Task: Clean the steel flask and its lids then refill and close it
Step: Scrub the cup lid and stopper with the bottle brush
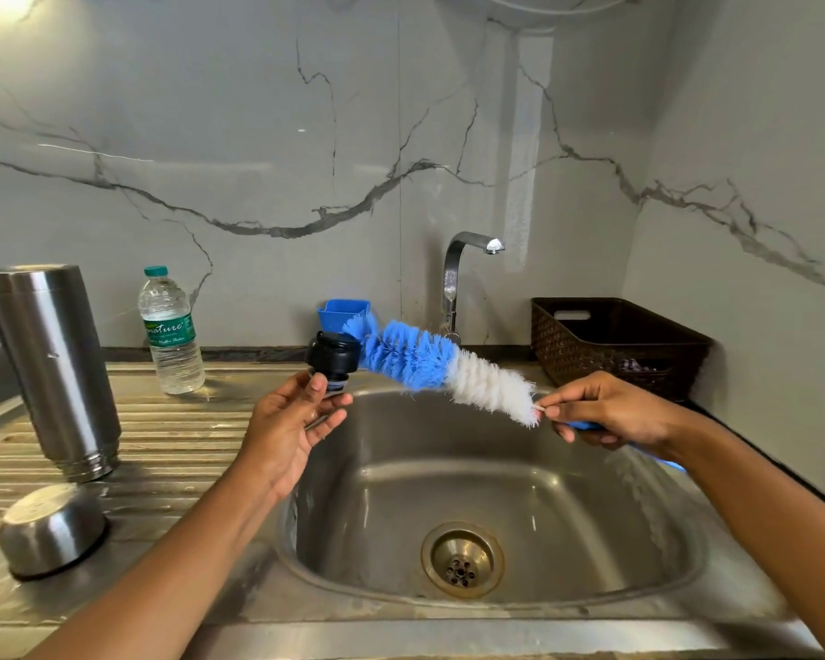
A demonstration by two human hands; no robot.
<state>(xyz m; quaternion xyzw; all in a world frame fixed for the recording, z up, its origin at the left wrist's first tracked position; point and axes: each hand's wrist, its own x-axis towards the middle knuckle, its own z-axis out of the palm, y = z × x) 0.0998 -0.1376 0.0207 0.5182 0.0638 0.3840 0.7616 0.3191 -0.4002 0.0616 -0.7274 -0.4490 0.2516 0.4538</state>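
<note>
Left hand: my left hand [289, 421] is up over the near-left rim of the sink [401, 445], palm turned inward, thumb and fingertips [319, 382] pinching the black lid [332, 357] by its lower threaded part. The other fingers are loosely spread below it.

Black lid: it sits upright on top of my fingertips, above the sink's back-left corner, with its right side touching the brush.

Right hand: my right hand [610, 412] is over the sink's right rim, holding the brush [439, 369]. Thumb and forefinger pinch the stem right where the white bristles end, and the remaining fingers are curled round the blue handle, which runs back under my palm.

Brush: it slants up and left across the basin, white bristles nearest my fingers, blue bristles beyond. The blue tip is pressed against the lid, and the bristle part bends a little.

Steel flask: the steel flask [51, 364] stands mouth-down on the ribbed draining board [187, 431], far left, well apart from both hands.

Steel cap: the steel cap [51, 528] lies upside down in front of the flask, near the counter's front-left edge.

Water bottle: the water bottle [172, 335] stands capped and upright at the back of the board, between the flask and my left hand.

Behind: a blue holder [341, 312] sits just behind the lid, with the tap [453, 278] beside it and a brown basket [615, 345] at back right.
</note>
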